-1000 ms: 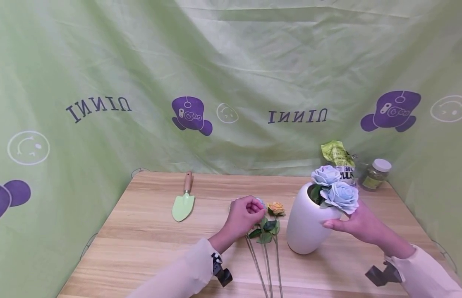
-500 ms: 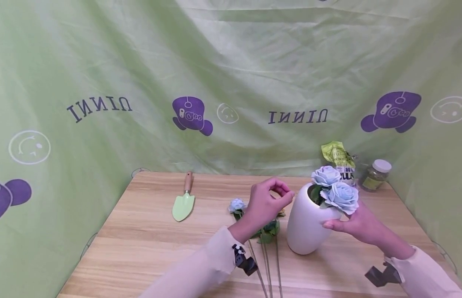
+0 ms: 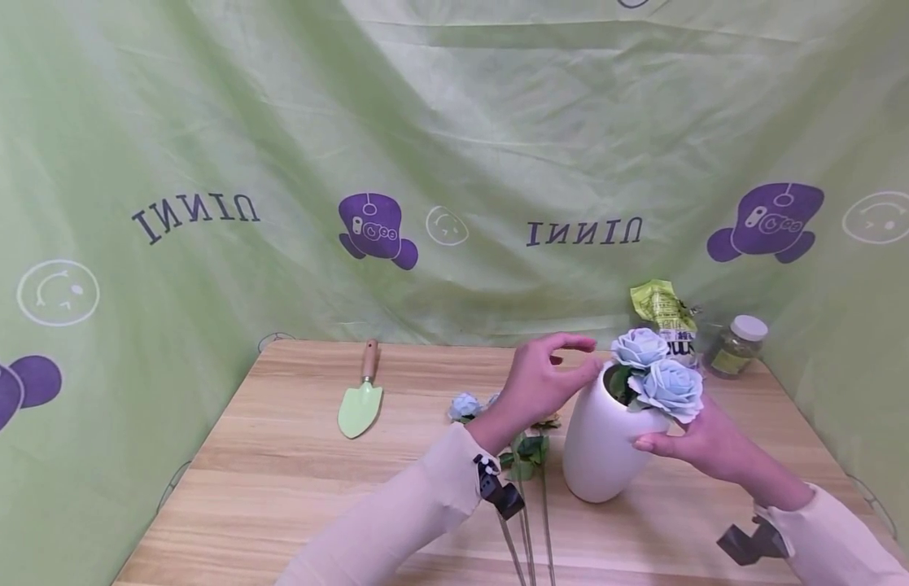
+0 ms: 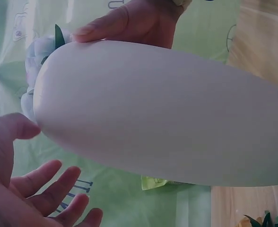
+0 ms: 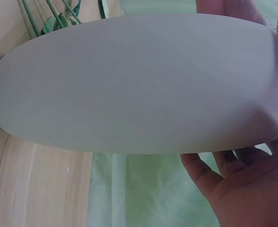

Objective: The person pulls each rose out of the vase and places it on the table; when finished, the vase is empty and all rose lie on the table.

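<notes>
A white vase with two pale blue roses in its mouth stands at the right of the table. My right hand grips its right side, thumb on the front and fingers behind. At the vase's upper left is my left hand, fingers spread and slightly bent. In the left wrist view the thumb of that hand meets the vase near its rim, while the other fingers stand apart from it. Partly covered by the left forearm, several long-stemmed flowers lie on the table, among them a blue rose.
A green trowel with a wooden handle lies at the table's back left. Behind the vase are a green and white packet and a lidded jar. Green printed cloth hangs behind the wooden table.
My left hand has moved right and up, from over the lying flowers to the vase's rim, and its fingers have spread. The right hand keeps its hold on the vase.
</notes>
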`<state>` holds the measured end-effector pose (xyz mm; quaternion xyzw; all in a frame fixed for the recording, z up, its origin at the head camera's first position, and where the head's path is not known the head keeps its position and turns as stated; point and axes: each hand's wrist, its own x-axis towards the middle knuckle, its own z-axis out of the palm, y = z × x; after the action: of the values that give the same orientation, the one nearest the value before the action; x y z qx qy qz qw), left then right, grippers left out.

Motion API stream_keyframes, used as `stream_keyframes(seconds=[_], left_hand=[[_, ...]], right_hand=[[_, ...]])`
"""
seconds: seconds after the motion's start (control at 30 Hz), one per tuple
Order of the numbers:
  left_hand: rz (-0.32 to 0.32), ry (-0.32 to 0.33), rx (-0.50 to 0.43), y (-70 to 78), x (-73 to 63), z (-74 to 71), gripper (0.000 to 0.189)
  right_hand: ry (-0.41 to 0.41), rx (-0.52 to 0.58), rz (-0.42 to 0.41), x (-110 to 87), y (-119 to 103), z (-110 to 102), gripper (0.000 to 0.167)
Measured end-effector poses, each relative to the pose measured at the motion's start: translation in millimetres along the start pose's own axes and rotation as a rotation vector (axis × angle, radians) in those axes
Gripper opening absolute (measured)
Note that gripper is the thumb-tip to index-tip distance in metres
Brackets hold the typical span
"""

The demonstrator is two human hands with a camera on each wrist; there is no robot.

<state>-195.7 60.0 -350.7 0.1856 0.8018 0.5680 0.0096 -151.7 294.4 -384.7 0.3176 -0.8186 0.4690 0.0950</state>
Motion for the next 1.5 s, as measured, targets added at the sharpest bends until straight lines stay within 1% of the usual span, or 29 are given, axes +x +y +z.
stream_keyframes(seconds=[0.17,0.27,0.33,0.4,0.53,0.63,0.73,0.87,0.93,1.03,1.13,1.17,1.3,1.4,1.47,1.5], left_hand=[[0.011,-0.121,0.015,4.3,7.2,3.3,0.041],[-0.013,-0.195,0.007,6.5,13.1,5.9,0.043],[-0.034,-0.229,-0.019,7.2,17.1,7.4,0.044],[-0.052,-0.256,-0.058,7.9,20.6,8.5,0.043],[-0.057,-0.312,-0.099,10.2,26.3,9.7,0.043],[-0.048,-0.346,-0.092,12.7,28.6,10.7,0.045],[-0.052,-0.361,-0.088,14.9,29.3,12.3,0.046],[-0.067,-0.353,-0.092,17.0,29.1,14.9,0.044],[-0.069,-0.335,-0.097,17.1,29.4,16.4,0.043],[-0.056,-0.284,-0.081,16.6,29.9,17.9,0.041],[-0.057,-0.235,-0.095,15.0,29.8,19.2,0.036],[-0.061,-0.222,-0.109,14.5,29.7,19.7,0.035],[-0.079,-0.193,-0.223,12.8,28.6,22.9,0.028],[-0.062,-0.17,-0.281,11.7,27.8,24.7,0.023],[-0.045,-0.149,-0.296,11.2,27.3,25.3,0.023],[-0.034,-0.141,-0.306,11.2,27.0,25.5,0.022]], right_hand=[[0.001,0.015,-0.014,0.3,1,-1,0.093],[0.003,0.021,-0.026,0.7,1,-1,0.095],[0.002,0.022,-0.028,1.0,2,-1,0.095],[0.001,0.012,-0.025,0.7,2,-1,0.096],[-0.005,-0.018,-0.015,-0.7,3,0,0.094],[-0.002,-0.034,-0.011,-1.2,4,0,0.091],[0.003,-0.035,-0.005,-1.1,4,1,0.09],[0.008,-0.038,-0.004,-1.2,6,1,0.093],[0.013,-0.039,-0.004,-1.3,6,1,0.095],[0.02,-0.044,-0.002,-1.6,7,1,0.096],[0.027,-0.053,0.003,-2.0,8,1,0.094],[0.029,-0.058,0.006,-2.0,8,1,0.093],[0.04,-0.083,0.021,-2.4,8,0,0.088],[0.041,-0.099,0.033,-2.4,7,0,0.085],[0.04,-0.097,0.034,-2.0,6,0,0.082],[0.039,-0.096,0.036,-1.8,6,0,0.084]])
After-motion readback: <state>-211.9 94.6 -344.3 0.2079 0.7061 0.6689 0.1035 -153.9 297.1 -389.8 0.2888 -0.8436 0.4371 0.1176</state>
